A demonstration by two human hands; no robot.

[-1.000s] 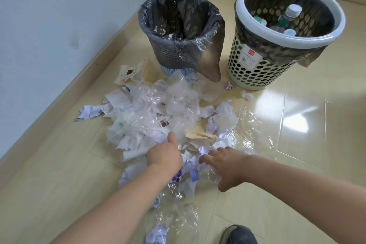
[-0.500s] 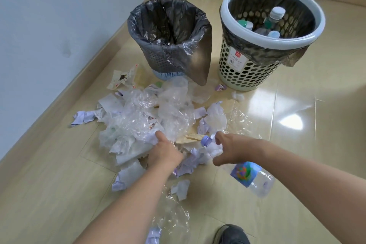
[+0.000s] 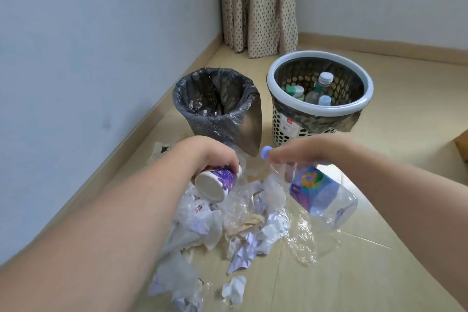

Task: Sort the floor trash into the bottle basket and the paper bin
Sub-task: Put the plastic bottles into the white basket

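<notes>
Floor (image 3: 405,273) of pale glossy tile filled the view, running to a corner where a spotted curtain (image 3: 258,5) hung. Near that corner stood two containers side by side: a white-rimmed perforated bottle basket (image 3: 319,111) on the right, already holding several capped bottles, and a paper bin (image 3: 215,106) lined with a dark bag on the left. Nearer the viewer lay a scattered pile of trash (image 3: 240,223), crumpled paper and clear plastic film mixed together. Above it both hands were raised, each carrying one item, seemingly lifted clear for sorting. The right hand (image 3: 311,151) gripped a clear plastic bottle (image 3: 321,194) by its neck, base hanging toward the viewer. The left hand (image 3: 215,152) clasped a purple-printed paper cup (image 3: 215,183), tipped on its side.
</notes>
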